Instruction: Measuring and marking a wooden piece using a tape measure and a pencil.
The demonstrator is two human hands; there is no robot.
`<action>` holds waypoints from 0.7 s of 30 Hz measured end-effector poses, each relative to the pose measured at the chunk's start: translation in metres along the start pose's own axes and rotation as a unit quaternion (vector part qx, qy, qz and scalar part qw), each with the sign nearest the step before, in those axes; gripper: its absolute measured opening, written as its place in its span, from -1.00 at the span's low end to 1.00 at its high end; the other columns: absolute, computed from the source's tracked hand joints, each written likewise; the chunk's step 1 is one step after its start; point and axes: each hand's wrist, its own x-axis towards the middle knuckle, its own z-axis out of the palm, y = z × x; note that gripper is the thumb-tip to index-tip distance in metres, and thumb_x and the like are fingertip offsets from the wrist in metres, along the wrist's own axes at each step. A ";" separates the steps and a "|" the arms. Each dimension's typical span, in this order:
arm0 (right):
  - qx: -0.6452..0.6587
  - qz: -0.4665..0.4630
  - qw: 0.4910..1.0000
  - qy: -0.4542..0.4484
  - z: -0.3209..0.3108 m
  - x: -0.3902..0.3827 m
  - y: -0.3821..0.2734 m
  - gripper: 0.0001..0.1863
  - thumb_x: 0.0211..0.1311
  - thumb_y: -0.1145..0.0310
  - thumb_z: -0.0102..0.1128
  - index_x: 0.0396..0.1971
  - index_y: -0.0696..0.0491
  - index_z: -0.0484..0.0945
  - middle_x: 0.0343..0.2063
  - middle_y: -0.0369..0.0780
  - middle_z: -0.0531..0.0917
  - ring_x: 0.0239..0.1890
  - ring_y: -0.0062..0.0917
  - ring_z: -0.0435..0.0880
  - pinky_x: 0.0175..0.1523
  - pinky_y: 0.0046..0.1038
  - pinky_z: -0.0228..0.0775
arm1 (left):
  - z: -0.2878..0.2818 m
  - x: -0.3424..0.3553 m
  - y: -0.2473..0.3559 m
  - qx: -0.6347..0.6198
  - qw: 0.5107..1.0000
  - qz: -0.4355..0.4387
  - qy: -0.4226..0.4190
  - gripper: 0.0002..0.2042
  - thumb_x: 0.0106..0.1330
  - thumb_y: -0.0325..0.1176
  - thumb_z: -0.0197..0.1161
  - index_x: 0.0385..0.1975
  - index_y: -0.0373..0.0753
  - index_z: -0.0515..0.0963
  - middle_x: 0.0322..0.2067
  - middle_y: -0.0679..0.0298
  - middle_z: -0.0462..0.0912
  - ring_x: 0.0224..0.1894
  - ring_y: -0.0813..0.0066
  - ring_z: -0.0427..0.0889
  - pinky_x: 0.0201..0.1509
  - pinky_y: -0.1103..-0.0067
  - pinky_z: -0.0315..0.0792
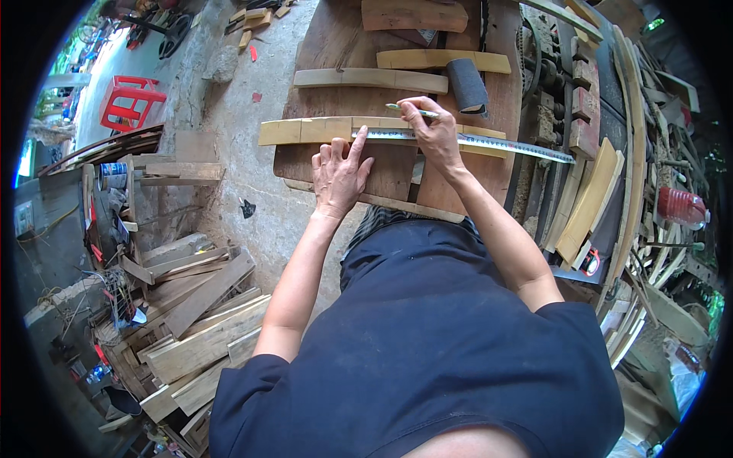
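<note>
My left hand [340,172] lies over the near edge of a pale yellow wooden strip [301,130], fingers spread, with the index fingertip pressing the end of a measuring tape [527,150]. The tape runs rightward along the strip and past its right end. My right hand [434,133] is closed on a light green pen or pencil [398,108], held over the tape and strip to the right of my left hand. The strip lies on brown wooden boards [450,183]. Beyond it lie more short strips [336,78] and a dark grey cylindrical block [466,88].
Machinery with rails [551,76] and stacked timber [588,202] stand at my right, with a red plastic jug [676,208] beyond. Loose planks [206,343] are piled at lower left. A red plastic stool [130,99] stands on the concrete floor [252,191] at upper left.
</note>
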 end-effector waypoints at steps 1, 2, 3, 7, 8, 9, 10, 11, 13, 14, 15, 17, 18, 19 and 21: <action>-0.003 0.024 1.000 0.000 -0.007 0.000 -0.006 -0.75 0.50 0.22 0.28 -0.16 0.11 0.75 -0.46 -0.37 0.70 -0.40 -0.76 0.57 -0.33 -0.60 0.40 | 0.000 -0.002 0.001 0.005 1.000 -0.004 -0.006 -0.30 0.35 -0.02 0.34 0.50 0.15 0.29 -0.13 0.31 0.38 -0.09 0.30 0.40 0.01 0.33 0.29; 0.002 0.008 1.000 0.023 -0.011 0.002 -0.007 -0.73 0.50 0.18 0.28 -0.16 0.10 0.76 -0.47 -0.39 0.69 -0.42 -0.78 0.54 -0.37 -0.61 0.35 | 0.001 -0.002 0.000 0.004 1.000 -0.003 -0.006 -0.30 0.35 -0.02 0.34 0.50 0.15 0.29 -0.13 0.31 0.38 -0.09 0.30 0.40 0.01 0.33 0.29; -0.012 0.016 0.999 0.036 -0.019 0.001 -0.012 -0.72 0.50 0.17 0.28 -0.16 0.09 0.76 -0.46 -0.38 0.70 -0.43 -0.79 0.54 -0.37 -0.61 0.34 | 0.002 -0.002 -0.001 0.006 1.000 -0.001 -0.001 -0.30 0.34 -0.01 0.34 0.50 0.15 0.29 -0.13 0.31 0.38 -0.09 0.30 0.40 0.00 0.33 0.29; -0.068 0.037 0.994 0.074 -0.067 -0.005 -0.011 -0.73 0.51 0.20 0.26 -0.17 0.10 0.77 -0.44 -0.35 0.74 -0.43 -0.78 0.57 -0.35 -0.62 0.37 | 0.001 -0.002 -0.001 0.013 1.000 0.001 0.000 -0.29 0.35 -0.01 0.34 0.51 0.15 0.28 -0.13 0.30 0.38 -0.10 0.30 0.40 0.00 0.33 0.29; -0.068 0.046 0.993 0.083 -0.078 -0.009 -0.009 -0.73 0.51 0.21 0.25 -0.18 0.12 0.77 -0.44 -0.34 0.74 -0.43 -0.77 0.59 -0.32 -0.63 0.40 | 0.002 -0.002 -0.001 0.014 1.000 0.002 0.000 -0.29 0.35 -0.01 0.34 0.51 0.15 0.28 -0.13 0.30 0.38 -0.10 0.30 0.40 0.00 0.33 0.29; -0.070 0.046 0.993 0.087 -0.087 -0.012 -0.006 -0.73 0.51 0.21 0.25 -0.18 0.12 0.77 -0.44 -0.34 0.74 -0.43 -0.77 0.59 -0.32 -0.63 0.40 | 0.002 -0.002 -0.001 0.016 1.000 0.003 -0.002 -0.29 0.36 -0.01 0.34 0.51 0.15 0.27 -0.12 0.29 0.38 -0.09 0.29 0.41 0.01 0.33 0.29; -0.068 0.042 0.994 0.077 -0.094 -0.015 -0.006 -0.73 0.51 0.23 0.25 -0.19 0.13 0.76 -0.44 -0.34 0.74 -0.41 -0.76 0.61 -0.29 -0.63 0.43 | 0.002 -0.002 -0.001 0.014 1.000 0.005 -0.002 -0.29 0.36 -0.01 0.34 0.51 0.15 0.27 -0.12 0.29 0.38 -0.09 0.29 0.41 0.01 0.33 0.29; -0.065 0.039 0.995 0.067 -0.099 -0.018 -0.006 -0.73 0.52 0.24 0.24 -0.20 0.14 0.76 -0.44 -0.33 0.74 -0.39 -0.75 0.63 -0.26 -0.64 0.46 | 0.002 -0.003 -0.002 0.011 1.000 0.003 -0.001 -0.29 0.36 -0.01 0.34 0.51 0.15 0.27 -0.12 0.29 0.38 -0.09 0.28 0.41 0.01 0.33 0.29; -0.054 0.049 0.996 0.056 -0.102 -0.025 -0.008 -0.72 0.52 0.24 0.24 -0.21 0.16 0.75 -0.44 -0.32 0.74 -0.37 -0.74 0.64 -0.24 -0.64 0.47 | 0.002 -0.003 -0.003 0.008 1.000 -0.001 -0.007 -0.29 0.37 -0.02 0.33 0.52 0.14 0.26 -0.11 0.27 0.37 -0.08 0.26 0.41 0.02 0.33 0.29; -0.042 0.059 0.996 0.043 -0.103 -0.028 -0.010 -0.72 0.52 0.24 0.23 -0.22 0.17 0.75 -0.44 -0.32 0.74 -0.36 -0.74 0.66 -0.22 -0.64 0.48 | 0.002 -0.002 -0.002 0.008 1.000 0.003 -0.008 -0.29 0.37 -0.02 0.33 0.52 0.14 0.26 -0.11 0.27 0.37 -0.08 0.26 0.41 0.02 0.33 0.29; -0.051 0.059 0.996 0.037 -0.104 -0.030 -0.010 -0.72 0.52 0.24 0.23 -0.23 0.16 0.75 -0.44 -0.32 0.74 -0.35 -0.72 0.67 -0.20 -0.61 0.50 | 0.001 -0.002 -0.002 0.005 1.000 0.003 -0.009 -0.29 0.37 -0.02 0.33 0.52 0.14 0.26 -0.11 0.26 0.37 -0.07 0.26 0.40 0.03 0.33 0.29; -0.059 0.068 0.996 0.029 -0.107 -0.029 -0.008 -0.72 0.53 0.25 0.22 -0.20 0.17 0.75 -0.38 -0.31 0.75 -0.29 -0.70 0.70 -0.13 -0.61 0.54 | 0.001 -0.001 -0.002 0.003 1.000 0.007 -0.009 -0.30 0.38 -0.03 0.32 0.52 0.14 0.26 -0.11 0.26 0.37 -0.07 0.26 0.40 0.03 0.34 0.29; -0.067 0.076 0.995 0.018 -0.108 -0.029 -0.007 -0.73 0.55 0.26 0.20 -0.16 0.17 0.74 -0.31 -0.30 0.76 -0.23 -0.67 0.72 -0.05 -0.60 0.58 | 0.001 -0.001 -0.002 0.003 1.000 0.007 -0.011 -0.30 0.39 -0.02 0.32 0.52 0.14 0.26 -0.10 0.26 0.37 -0.07 0.26 0.40 0.03 0.34 0.29; -0.066 0.076 0.995 0.019 -0.107 -0.029 -0.009 -0.73 0.55 0.26 0.20 -0.16 0.17 0.74 -0.31 -0.30 0.76 -0.23 -0.67 0.72 -0.05 -0.60 0.58 | 0.001 -0.001 -0.002 0.003 1.000 0.006 -0.013 -0.30 0.39 -0.02 0.32 0.53 0.14 0.25 -0.10 0.26 0.36 -0.07 0.26 0.40 0.03 0.34 0.29; -0.085 0.072 0.994 -0.005 -0.105 -0.028 -0.012 -0.73 0.54 0.27 0.20 -0.16 0.17 0.75 -0.31 -0.32 0.76 -0.21 -0.67 0.73 -0.05 -0.59 0.59 | 0.000 -0.001 -0.001 0.008 1.000 0.004 -0.014 -0.31 0.41 -0.03 0.30 0.53 0.15 0.25 -0.09 0.25 0.38 -0.06 0.26 0.41 0.03 0.34 0.31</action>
